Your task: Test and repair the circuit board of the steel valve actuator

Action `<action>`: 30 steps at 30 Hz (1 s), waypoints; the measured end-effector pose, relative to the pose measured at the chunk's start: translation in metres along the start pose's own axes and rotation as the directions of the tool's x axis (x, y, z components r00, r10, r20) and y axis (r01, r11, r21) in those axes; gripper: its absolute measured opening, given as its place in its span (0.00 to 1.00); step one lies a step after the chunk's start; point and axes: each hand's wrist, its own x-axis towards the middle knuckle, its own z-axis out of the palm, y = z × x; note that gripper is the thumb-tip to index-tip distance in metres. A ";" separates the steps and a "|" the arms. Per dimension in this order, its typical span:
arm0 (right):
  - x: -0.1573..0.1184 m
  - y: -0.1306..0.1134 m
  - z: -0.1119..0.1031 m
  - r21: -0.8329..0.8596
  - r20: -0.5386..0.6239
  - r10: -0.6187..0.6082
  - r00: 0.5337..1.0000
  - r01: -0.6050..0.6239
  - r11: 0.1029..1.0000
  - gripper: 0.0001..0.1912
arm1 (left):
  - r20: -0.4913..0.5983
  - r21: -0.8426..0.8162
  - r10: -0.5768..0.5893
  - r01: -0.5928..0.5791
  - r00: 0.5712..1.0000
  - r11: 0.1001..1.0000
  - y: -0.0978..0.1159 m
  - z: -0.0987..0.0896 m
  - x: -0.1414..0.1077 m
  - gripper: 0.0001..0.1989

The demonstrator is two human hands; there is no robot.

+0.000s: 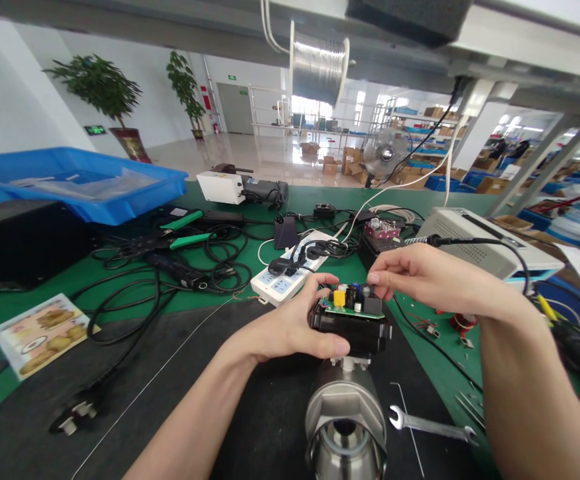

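A green circuit board with a yellow block and several dark components sits in the top of a black housing. Beneath the housing stands a steel ball valve with a hexagonal end and a round bore. My left hand grips the housing from the left, thumb along its front, fingers behind it. At the board's right rear corner, my right hand has its thumb and index finger pinched together. What lies between those fingertips, if anything, is hidden.
An open-end wrench and a thin hex key lie right of the valve. Behind is a white power strip with plugs. Tangled cables, green-handled pliers and a blue tray occupy the left; a soldering station stands right.
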 end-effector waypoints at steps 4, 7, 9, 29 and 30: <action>0.000 0.000 0.000 0.011 -0.004 0.009 1.000 -0.009 1.000 0.14 | -0.008 0.009 0.007 -0.006 1.000 1.000 0.001 0.000 0.000 0.44; 0.001 0.000 0.001 0.001 -0.005 0.006 1.000 -0.006 1.000 0.13 | -0.017 0.020 0.004 -0.003 1.000 1.000 0.001 0.000 -0.001 0.44; 0.001 0.000 0.002 0.011 0.000 0.001 1.000 -0.001 1.000 0.13 | -0.022 0.016 0.004 -0.004 1.000 1.000 0.001 0.000 -0.001 0.45; 0.003 0.000 0.003 0.029 0.004 0.012 1.000 -0.012 1.000 0.16 | -0.022 0.022 0.015 -0.015 1.000 1.000 0.003 0.001 -0.001 0.46; 0.003 0.001 0.004 0.035 -0.017 0.012 1.000 -0.011 0.999 0.16 | -0.026 0.019 0.021 -0.021 0.999 1.000 0.003 0.001 -0.001 0.46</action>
